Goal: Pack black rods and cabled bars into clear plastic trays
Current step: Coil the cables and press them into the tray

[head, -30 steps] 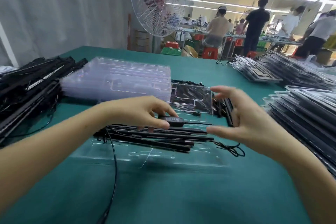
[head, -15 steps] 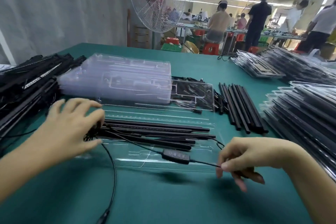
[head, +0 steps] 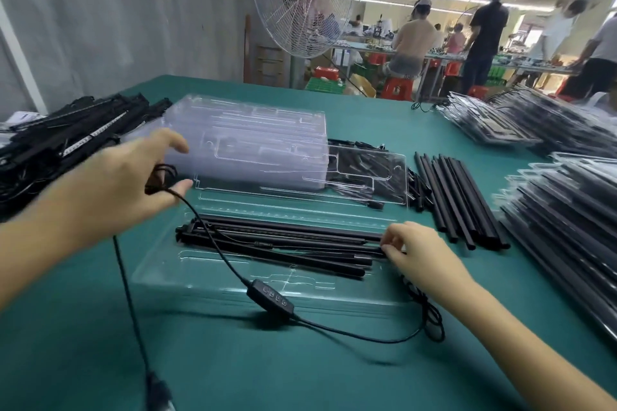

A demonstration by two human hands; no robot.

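Observation:
A clear plastic tray [head: 167, 274] lies in front of me on the green table, with several black rods and cabled bars [head: 283, 243] laid lengthwise in it. My left hand [head: 133, 183] is raised over the tray's left end and holds a coiled bundle of black cable between thumb and fingers. From it the cable runs down to an inline controller [head: 270, 300] at the tray's near edge. My right hand [head: 414, 250] pinches the right ends of the bars in the tray. More cable loops [head: 430, 320] lie under my right wrist.
A stack of empty clear trays [head: 253, 143] stands behind the tray. Loose black rods [head: 460, 197] lie to the right, cabled bars [head: 60, 140] are piled at far left, and packed trays [head: 567, 217] are stacked along the right edge. A fan and workers are beyond the table.
My left hand rose from the tray's left end with the cable bundle. My right hand let go of the cable near the table's front and moved up to the bars' right ends.

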